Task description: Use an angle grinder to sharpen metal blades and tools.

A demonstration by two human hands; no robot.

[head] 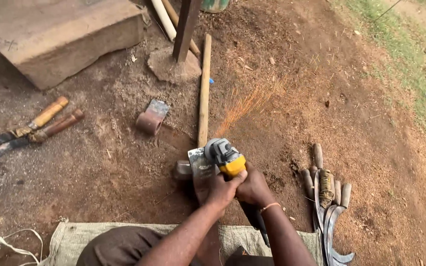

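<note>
You are pressing the yellow angle grinder (225,156) onto the flat blade (200,172) at centre frame, left hand (221,188) and right hand (253,188) both wrapped tight around it, so sparks (245,106) spraying upward could burn you if the disc catches.

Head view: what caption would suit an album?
Both hands steady a yellow angle grinder on a metal blade, sparks flying.

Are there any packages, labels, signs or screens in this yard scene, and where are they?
No packages, signs or screens show.
Angle grinder: yellow and grey, gripped by both hands, left hand and right hand; any label on it is too small to tell.
Woven sack: grey-green, flat on the dirt at the bottom edge, no print visible.
</note>
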